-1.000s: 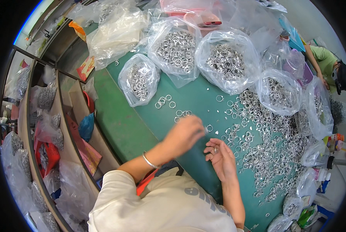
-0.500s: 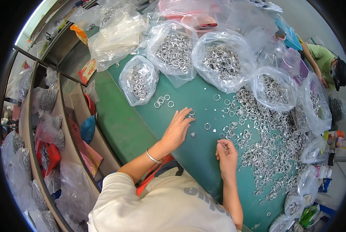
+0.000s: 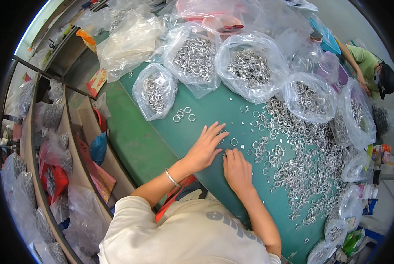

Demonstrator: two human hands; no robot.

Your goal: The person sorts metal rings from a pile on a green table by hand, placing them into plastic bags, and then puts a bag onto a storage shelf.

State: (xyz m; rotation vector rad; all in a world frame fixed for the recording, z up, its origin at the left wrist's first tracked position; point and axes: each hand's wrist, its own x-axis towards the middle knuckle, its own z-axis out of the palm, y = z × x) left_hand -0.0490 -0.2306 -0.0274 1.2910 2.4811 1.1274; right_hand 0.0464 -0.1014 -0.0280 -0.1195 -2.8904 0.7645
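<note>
My left hand [image 3: 202, 151] rests on the green tabletop [image 3: 197, 107], palm down with its fingers stretched apart. A silver ring [image 3: 222, 141] lies under or against its fingertips. Beside it is my right hand [image 3: 238, 169], fingers closed together and pointing down at the table. A tiny silvery bit shows at its fingertips, too small to name. Another ring [image 3: 234, 142] lies loose just beyond. Several rings [image 3: 192, 117] form a small group to the far left of my hands. A broad heap of silver rings [image 3: 309, 163] spreads over the table at the right.
Clear plastic bags of rings, among them a small bag [image 3: 155, 92], a middle bag [image 3: 195, 59] and a large bag [image 3: 252, 68], line the far edge. Shelves [image 3: 67, 145] with bagged parts stand at left. A person in green [image 3: 366, 68] is at the far right.
My right hand has moved left from beside the ring heap to just next to my left hand, over the spot where a small silvery bit lay. The left hand has shifted slightly right.
</note>
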